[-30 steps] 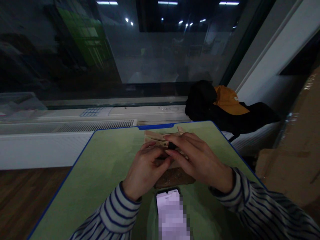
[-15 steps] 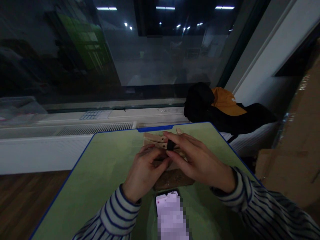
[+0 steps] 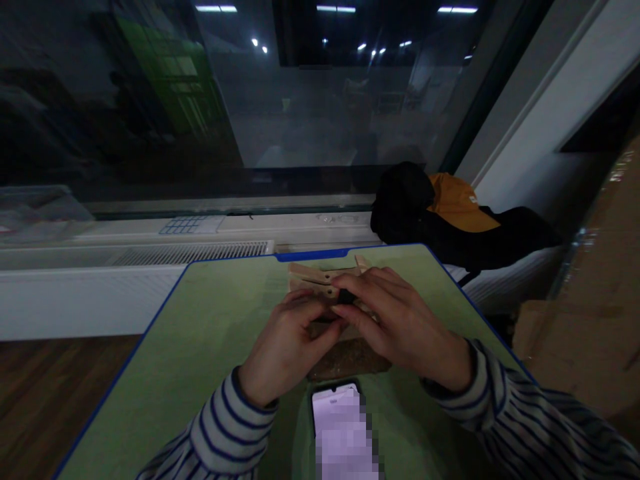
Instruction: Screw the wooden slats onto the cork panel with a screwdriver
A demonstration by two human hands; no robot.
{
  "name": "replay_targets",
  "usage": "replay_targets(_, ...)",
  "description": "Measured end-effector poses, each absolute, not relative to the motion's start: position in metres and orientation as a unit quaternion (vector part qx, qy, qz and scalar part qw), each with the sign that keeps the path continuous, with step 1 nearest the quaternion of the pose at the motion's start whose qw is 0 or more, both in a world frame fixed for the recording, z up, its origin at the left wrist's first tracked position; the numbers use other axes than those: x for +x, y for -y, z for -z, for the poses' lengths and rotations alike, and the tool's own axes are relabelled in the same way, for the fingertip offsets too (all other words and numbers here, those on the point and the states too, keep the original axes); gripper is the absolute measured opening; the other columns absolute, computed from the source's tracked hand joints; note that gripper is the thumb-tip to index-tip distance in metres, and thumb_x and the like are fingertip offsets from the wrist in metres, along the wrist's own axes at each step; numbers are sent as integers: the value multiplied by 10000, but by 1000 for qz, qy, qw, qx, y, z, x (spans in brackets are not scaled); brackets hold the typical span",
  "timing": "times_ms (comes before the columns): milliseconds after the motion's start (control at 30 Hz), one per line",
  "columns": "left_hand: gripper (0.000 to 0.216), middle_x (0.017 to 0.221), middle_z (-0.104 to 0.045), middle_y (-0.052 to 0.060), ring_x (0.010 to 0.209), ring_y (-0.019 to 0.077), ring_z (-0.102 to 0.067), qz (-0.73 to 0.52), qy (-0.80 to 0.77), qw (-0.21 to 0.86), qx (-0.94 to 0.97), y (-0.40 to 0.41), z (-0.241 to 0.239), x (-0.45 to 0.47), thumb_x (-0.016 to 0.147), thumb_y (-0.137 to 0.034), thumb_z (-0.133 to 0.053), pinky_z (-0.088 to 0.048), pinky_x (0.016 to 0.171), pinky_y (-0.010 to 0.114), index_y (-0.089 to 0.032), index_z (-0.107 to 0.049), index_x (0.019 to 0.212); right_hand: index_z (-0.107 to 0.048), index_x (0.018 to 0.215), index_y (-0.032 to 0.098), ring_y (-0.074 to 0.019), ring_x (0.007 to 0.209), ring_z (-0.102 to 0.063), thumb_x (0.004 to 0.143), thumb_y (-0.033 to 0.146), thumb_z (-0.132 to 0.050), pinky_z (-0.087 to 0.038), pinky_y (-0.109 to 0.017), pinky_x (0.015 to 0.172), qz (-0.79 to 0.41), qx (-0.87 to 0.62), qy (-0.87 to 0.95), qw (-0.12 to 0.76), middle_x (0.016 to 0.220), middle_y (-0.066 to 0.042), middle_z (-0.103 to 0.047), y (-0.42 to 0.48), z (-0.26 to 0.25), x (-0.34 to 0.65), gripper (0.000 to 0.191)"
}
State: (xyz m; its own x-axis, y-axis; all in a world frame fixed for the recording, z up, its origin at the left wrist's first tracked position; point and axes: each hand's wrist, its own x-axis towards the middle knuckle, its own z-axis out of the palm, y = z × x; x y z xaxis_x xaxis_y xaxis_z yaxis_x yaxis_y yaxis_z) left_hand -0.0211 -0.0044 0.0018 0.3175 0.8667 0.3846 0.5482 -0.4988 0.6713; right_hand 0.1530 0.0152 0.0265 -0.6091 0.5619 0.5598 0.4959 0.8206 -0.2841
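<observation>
My right hand [image 3: 405, 320] pinches a small black piece [image 3: 346, 297] between thumb and fingertips. Close beside it, my left hand [image 3: 285, 343] is closed, its thumb and index finger near the right thumb; what lies between them is hidden. Pale wooden pieces with round holes [image 3: 305, 271] show just beyond the fingers, partly covered by both hands. Below the hands lies a brown block or board [image 3: 350, 362], its far side hidden.
A phone [image 3: 340, 427] with a lit screen lies on the green, blue-edged table [image 3: 215, 333] nearest me. Beyond it are a radiator [image 3: 200, 253] and a window sill. Black clothing and an orange cap [image 3: 460, 203] lie back right; a cardboard box [image 3: 560, 347] stands at right.
My right index finger has bent lower over the black piece, which appears slightly lower and turned. Both hands stay close together at the wooden pieces. The view has shifted slightly.
</observation>
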Motion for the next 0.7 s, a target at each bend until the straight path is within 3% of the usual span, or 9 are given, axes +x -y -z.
replay_targets(300, 59, 855, -718, 29, 816, 179, -654, -391, -479, 172, 767, 5, 1, -19, 763, -157, -610, -513, 794, 331, -177, -641, 809, -481, 1117, 188, -198, 928, -570, 885, 243, -508, -452, -380, 838, -52, -300, 885, 351, 1036, -74, -643, -14, -24, 151, 240)
replay_targets(500, 46, 797, -717, 9, 823, 184, -659, -378, -462, 172, 784, 5, -1, -21, 782, -168, -597, -476, 882, 360, -189, -629, 756, -425, 1236, 205, -178, 996, -566, 872, 185, -509, -446, -360, 882, -83, -284, 885, 359, 1119, -59, -624, -11, -29, 151, 374)
replay_targets(700, 79, 816, -722, 8, 832, 178, -653, -371, -451, 193, 789, 3, -1, -22, 805, -191, -569, -467, 890, 347, -195, -643, 780, -476, 1165, 194, -181, 956, -576, 883, 207, -505, -452, -367, 864, -57, -290, 885, 358, 1078, -62, -646, -15, -26, 152, 284)
